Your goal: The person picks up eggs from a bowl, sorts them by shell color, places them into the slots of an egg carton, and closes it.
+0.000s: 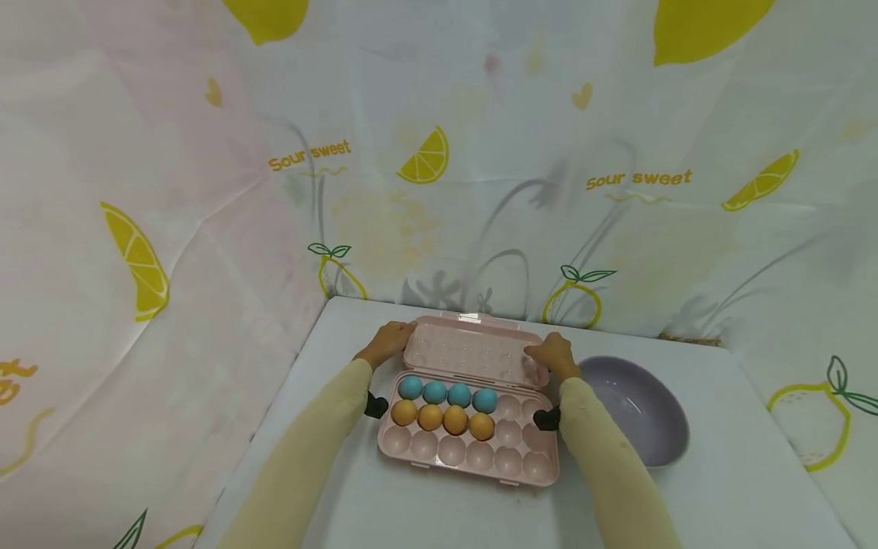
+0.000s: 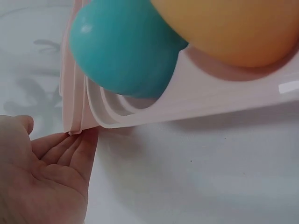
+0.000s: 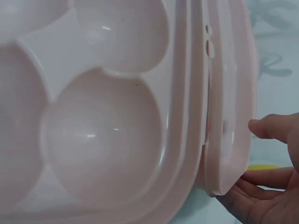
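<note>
A pink plastic egg box [image 1: 425, 456] lies on the table with its hinged lid [image 1: 473, 352] tilted back. Several blue eggs [image 1: 435, 392] sit in the left part of its back row, and several orange eggs [image 1: 430, 417] fill the same part of the middle row. The front row cups are bare. My left hand [image 1: 387, 341] touches the lid's left edge with extended fingers [image 2: 84, 151], its thumb apart. At the opposite end, my right hand [image 1: 557, 355] pinches the lid's right edge, thumb on one side and fingers [image 3: 261, 186] beneath.
A purple-grey bowl [image 1: 638, 412] stands right of the egg box, partly behind my right forearm. The white table [image 1: 329, 335] meets lemon-printed cloth walls [image 1: 411, 229] at the back and sides.
</note>
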{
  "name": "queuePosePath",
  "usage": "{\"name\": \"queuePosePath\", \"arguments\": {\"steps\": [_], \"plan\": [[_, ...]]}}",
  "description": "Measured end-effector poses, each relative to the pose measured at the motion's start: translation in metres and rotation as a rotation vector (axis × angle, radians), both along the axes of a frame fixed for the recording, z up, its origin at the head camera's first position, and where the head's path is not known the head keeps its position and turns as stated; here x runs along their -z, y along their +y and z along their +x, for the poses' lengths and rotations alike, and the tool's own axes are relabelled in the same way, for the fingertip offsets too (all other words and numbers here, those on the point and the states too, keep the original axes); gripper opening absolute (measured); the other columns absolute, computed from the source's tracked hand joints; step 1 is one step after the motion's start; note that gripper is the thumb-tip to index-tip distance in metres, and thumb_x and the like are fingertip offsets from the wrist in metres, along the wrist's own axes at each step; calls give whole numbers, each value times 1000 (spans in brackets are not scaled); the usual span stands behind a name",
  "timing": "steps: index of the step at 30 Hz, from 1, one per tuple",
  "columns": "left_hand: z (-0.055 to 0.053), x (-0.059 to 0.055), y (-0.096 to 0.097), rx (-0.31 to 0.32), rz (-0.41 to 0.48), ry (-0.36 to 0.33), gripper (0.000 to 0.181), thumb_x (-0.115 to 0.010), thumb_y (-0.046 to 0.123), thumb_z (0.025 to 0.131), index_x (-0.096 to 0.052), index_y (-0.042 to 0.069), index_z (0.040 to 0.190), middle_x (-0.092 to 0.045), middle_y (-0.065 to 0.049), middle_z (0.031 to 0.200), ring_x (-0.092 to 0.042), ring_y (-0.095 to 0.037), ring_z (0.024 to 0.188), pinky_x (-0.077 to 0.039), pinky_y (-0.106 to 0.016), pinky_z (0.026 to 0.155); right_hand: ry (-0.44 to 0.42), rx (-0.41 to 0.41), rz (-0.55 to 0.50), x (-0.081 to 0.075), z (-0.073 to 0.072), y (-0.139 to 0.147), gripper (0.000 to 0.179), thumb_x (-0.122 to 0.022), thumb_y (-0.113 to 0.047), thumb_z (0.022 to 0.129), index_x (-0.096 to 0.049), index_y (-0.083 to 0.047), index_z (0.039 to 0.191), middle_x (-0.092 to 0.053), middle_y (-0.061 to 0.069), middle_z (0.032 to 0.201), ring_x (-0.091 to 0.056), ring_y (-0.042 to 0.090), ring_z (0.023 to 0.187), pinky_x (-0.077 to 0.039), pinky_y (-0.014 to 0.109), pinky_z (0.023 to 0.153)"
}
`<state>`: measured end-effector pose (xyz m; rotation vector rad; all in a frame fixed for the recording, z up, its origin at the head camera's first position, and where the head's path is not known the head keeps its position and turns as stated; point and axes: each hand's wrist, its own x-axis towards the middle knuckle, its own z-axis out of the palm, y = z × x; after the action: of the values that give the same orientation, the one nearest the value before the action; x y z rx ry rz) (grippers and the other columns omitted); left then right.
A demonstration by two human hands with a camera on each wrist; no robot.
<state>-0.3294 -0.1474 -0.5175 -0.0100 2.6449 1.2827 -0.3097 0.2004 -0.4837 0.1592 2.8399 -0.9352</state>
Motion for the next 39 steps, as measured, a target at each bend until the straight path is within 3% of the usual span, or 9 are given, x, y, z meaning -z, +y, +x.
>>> {"name": "queuePosePath", "arguments": {"steps": [4, 7, 13, 20, 27, 33, 35, 39], "plan": [[-3, 6, 0, -9, -14, 23, 57, -37, 44, 104, -57, 0, 135, -54, -20, 138, -46, -37, 130, -38, -51, 110, 10, 5, -12, -1, 3, -1, 36, -65, -24, 87, -56, 10, 93, -60, 24, 90, -58, 37, 83, -52, 49, 73], [-3, 7, 0, -13, -19, 34, 57, -36, 45, 104, -57, 1, 135, -54, -20, 137, -46, -37, 130, -38, -51, 110, 24, 8, -7, -1, 4, -1, 35, -65, -25, 87, -58, 9, 91, -61, 27, 95, -59, 40, 89, -52, 52, 78], [1, 1, 1, -13, -9, 59, 57, -36, 44, 104, -59, 1, 133, -57, -19, 134, -49, -36, 127, -41, -51, 107, 27, 22, -27, -4, 6, -1, 35, -65, -27, 89, -58, 7, 86, -60, 21, 86, -58, 35, 80, -52, 47, 71], [1, -7, 0, -25, 41, 59, 57, -34, 45, 104, -65, 1, 124, -65, -15, 114, -58, -27, 102, -50, -44, 92, 62, 24, 5, -7, 3, 1, 39, -62, -31, 90, -60, 7, 80, -59, 15, 72, -60, 32, 70, -53, 46, 72], [1, -12, -1, -6, 144, 62, 57, -34, 45, 105, -63, 1, 127, -65, -14, 120, -63, -25, 109, -54, -38, 93, 87, -2, 57, -10, 0, 5, 44, -58, -34, 92, -61, 5, 73, -62, 14, 66, -63, 34, 71, -51, 52, 87], [8, -24, -1, -18, 275, 89, 54, -36, 38, 106, -57, -4, 132, -62, -19, 126, -61, -29, 115, -53, -38, 96, 139, -10, 58, -14, 0, 11, 54, -53, -36, 95, -62, 2, 58, -63, 13, 58, -64, 36, 71, -49, 56, 90], [9, -26, -1, -23, 309, 99, 54, -37, 36, 106, -55, -6, 133, -61, -21, 127, -61, -29, 116, -53, -39, 96, 166, -5, 60, -16, -1, 13, 56, -51, -38, 97, -68, 6, 66, -67, 18, 66, -65, 40, 78, -49, 56, 91], [10, -30, -2, -51, 392, 76, 56, -38, 36, 106, -53, -10, 133, -59, -23, 129, -58, -31, 119, -51, -41, 99, 172, 25, 12, -20, 2, 15, 60, -45, -43, 99, -70, 12, 99, -67, 30, 102, -62, 46, 99, -50, 53, 95]]}}
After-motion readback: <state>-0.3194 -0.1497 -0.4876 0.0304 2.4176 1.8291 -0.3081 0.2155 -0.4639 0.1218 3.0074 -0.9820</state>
